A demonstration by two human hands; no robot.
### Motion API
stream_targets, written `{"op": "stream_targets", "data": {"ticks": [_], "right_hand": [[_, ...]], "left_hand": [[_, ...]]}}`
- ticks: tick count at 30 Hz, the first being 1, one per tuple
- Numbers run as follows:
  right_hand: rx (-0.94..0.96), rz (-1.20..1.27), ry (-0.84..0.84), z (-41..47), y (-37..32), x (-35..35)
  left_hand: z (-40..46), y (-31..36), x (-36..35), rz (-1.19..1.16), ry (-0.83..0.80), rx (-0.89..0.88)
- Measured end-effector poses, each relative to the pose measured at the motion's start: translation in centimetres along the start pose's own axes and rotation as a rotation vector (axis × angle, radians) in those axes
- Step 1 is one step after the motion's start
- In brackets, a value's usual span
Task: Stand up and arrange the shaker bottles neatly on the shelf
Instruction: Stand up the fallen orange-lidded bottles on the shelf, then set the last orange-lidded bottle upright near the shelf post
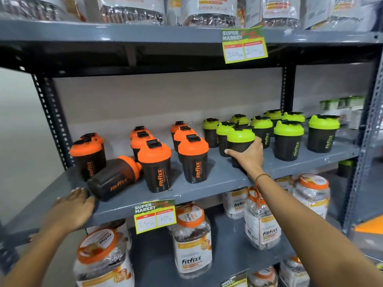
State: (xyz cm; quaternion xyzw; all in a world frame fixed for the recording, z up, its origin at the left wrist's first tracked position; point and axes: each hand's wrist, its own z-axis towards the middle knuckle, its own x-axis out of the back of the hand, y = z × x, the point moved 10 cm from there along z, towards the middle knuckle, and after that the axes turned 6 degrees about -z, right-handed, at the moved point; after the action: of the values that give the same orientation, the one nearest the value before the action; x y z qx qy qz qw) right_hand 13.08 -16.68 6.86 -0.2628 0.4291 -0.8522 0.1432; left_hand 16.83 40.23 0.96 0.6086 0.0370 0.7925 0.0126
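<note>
Head view: our right hand (247, 156) grips green-lidded shaker (240, 145) mid-shelf, near front edge. Left hand (72, 208) open, flat on shelf (207, 183) front edge beside toppled orange-lidded shaker (115, 178). We judge: seat green upright in row, then right fallen one.

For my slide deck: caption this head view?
Right hand grips a green-lidded shaker; one orange-lidded shaker lies toppled near the left hand.

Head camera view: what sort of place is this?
Most likely a shop aisle: grey metal shelving carries green-and-yellow "Super Market" price tags, rows of orange-lidded black shaker bottles and clear plastic supplement jars.
</note>
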Motion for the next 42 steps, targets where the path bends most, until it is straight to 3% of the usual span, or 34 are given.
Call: {"op": "stream_targets", "data": {"ticks": [3,8,13,16,20,23,25,28,30,36,42], "right_hand": [[0.018,0.018,0.007,-0.2,-0.1,0.0],[0.052,0.019,0.023,-0.8,-0.5,0.3],[0.113,0.079,0.251,-3.1,-3.0,3.5],[0.236,0.147,0.350,-5.3,-7.1,5.2],[0.550,0.220,0.359,-9.6,-15.9,6.3],[0.788,0.229,0.217,-13.7,-23.1,5.0],[0.898,0.190,-0.005,-16.7,-27.3,2.0],[0.896,-0.078,-0.486,-21.4,-29.9,-6.0],[0.838,-0.269,-0.688,-24.1,-29.4,-10.8],[0.779,-0.710,-0.466,-24.2,-30.6,-16.1],[0.804,-0.854,-0.519,-24.5,-30.6,-19.8]], "left_hand": [[-0.3,0.3,0.6,-0.131,-0.010,0.027],[-1.4,1.2,1.1,-0.147,-0.019,0.035],[-1.6,1.4,1.8,-0.164,-0.001,0.023],[-1.9,1.6,1.9,-0.164,-0.016,0.026],[-2.1,1.8,2.1,-0.186,-0.023,0.022],[-2.3,1.8,2.1,-0.207,-0.062,0.004],[-2.4,1.4,2.0,-0.200,-0.097,-0.006],[-2.4,-0.6,2.1,-0.197,-0.105,0.028],[-2.6,-2.0,2.2,-0.188,-0.102,0.050],[-3.0,-2.9,2.0,-0.169,-0.085,0.043],[-3.4,-2.6,2.2,-0.173,-0.082,0.022]]}}
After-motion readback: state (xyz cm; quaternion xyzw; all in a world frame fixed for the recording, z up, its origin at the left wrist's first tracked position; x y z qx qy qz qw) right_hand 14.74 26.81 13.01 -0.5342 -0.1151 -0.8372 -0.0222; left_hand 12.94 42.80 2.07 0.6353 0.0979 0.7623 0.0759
